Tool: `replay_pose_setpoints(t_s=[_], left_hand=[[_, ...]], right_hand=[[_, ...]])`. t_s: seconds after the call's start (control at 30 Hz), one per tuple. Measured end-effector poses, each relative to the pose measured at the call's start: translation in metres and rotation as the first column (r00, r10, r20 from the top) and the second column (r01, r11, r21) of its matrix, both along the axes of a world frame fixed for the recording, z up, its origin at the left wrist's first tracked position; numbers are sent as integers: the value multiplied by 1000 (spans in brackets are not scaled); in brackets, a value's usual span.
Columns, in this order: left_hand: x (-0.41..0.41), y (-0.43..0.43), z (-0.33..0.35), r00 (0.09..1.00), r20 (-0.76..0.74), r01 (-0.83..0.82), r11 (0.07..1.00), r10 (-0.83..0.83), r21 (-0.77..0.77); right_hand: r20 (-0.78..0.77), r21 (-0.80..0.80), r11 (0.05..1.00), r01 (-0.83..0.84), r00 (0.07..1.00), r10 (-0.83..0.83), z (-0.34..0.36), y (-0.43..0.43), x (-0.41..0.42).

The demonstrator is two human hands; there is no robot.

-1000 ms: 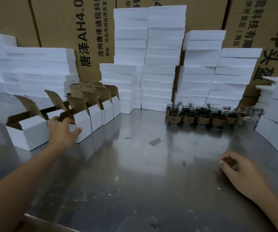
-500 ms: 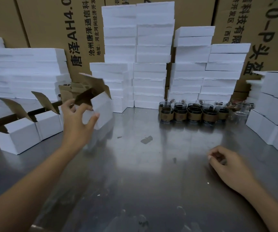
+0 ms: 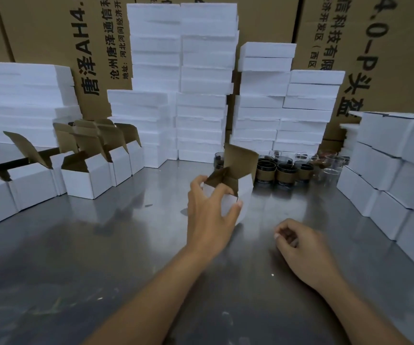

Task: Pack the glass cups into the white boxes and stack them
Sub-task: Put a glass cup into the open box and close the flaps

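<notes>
White box (image 3: pixel 245 195) with brown flaps open, gripped by left hand (image 3: pixel 208 215), thumb and fingers curled round it, over middle of surface (image 3: pixel 101 245), just on near side of glass cups (image 3: pixel 285 170). Right hand (image 3: pixel 300 245) low at near right, fingers loosely curled, holding nothing. Row of open boxes (image 3: pixel 86 180) at left, closed stacks (image 3: pixel 201 95) far behind.

Well beyond the left hand (image 3: pixel 209 210), a brown carton (image 3: pixel 51 33) carries black print turned sideways: large "唐泽AH4.", then "沧州唐泽通信" and the smaller "地址:河北河间经济开", each cut off. Well beyond the right hand (image 3: pixel 300 245), a second carton (image 3: pixel 412 70) reads "科技有限", "开发区(西区" and large ".0-P头盔".
</notes>
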State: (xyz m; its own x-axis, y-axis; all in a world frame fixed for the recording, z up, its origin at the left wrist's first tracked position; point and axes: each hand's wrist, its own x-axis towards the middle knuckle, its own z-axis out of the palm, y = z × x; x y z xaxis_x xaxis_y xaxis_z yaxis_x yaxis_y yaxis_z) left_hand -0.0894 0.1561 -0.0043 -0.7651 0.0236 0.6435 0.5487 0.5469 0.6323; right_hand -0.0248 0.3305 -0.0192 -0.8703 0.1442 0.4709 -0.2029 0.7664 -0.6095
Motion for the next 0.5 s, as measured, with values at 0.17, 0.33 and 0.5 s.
replay_pose_setpoints(t_s=[0.17, 0.33, 0.5], left_hand=[[-4, 1, -7, 994, -20, -106, 991, 105, -87], [-8, 1, -11, 996, 1, -90, 980, 92, -180], [-11, 0, -11, 997, -19, -74, 983, 72, -167]], right_hand=[[32, 31, 1000, -2, 999, 1, -1, 2, -3], [35, 54, 998, 18, 999, -20, -3, 3, -6], [39, 82, 995, 65, 997, -68, -8, 3, -13]])
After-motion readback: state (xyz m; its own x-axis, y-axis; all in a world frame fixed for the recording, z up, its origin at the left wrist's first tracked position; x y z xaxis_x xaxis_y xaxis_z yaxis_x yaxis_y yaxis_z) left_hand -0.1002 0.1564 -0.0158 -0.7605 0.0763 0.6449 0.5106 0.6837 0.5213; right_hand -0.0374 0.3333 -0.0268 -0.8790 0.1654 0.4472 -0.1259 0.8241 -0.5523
